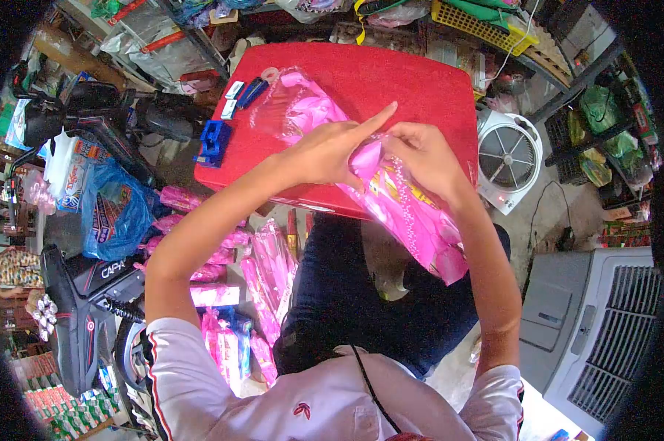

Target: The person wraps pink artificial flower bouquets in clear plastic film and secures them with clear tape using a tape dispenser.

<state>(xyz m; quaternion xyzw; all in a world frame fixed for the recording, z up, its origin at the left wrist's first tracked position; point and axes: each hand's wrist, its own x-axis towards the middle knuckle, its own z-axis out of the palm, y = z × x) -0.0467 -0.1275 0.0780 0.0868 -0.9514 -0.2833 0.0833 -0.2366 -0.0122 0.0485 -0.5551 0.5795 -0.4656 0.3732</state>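
Observation:
A long pink bundle in a clear plastic sleeve point(409, 202) lies slanted across the near edge of the red table point(413, 73). White dots pattern the sleeve, and yellow print shows inside it. My left hand point(335, 151) is curled round the bundle's upper part, one finger stretched upward. Close beside it, my right hand point(427, 158) pinches the plastic near the sleeve's upper edge. The bundle's lower end hangs over my lap, by my right forearm. Beyond my left hand, more pink material in clear plastic point(306, 106) stretches across the tabletop.
At the table's left side are a blue tape dispenser point(213, 143), a dark blue stapler point(252, 93), small white boxes point(231, 101) and a tape roll point(270, 76). Pink packages point(269, 268) lie below left. A fan point(508, 156) stands right; a motorbike point(89, 309) is left.

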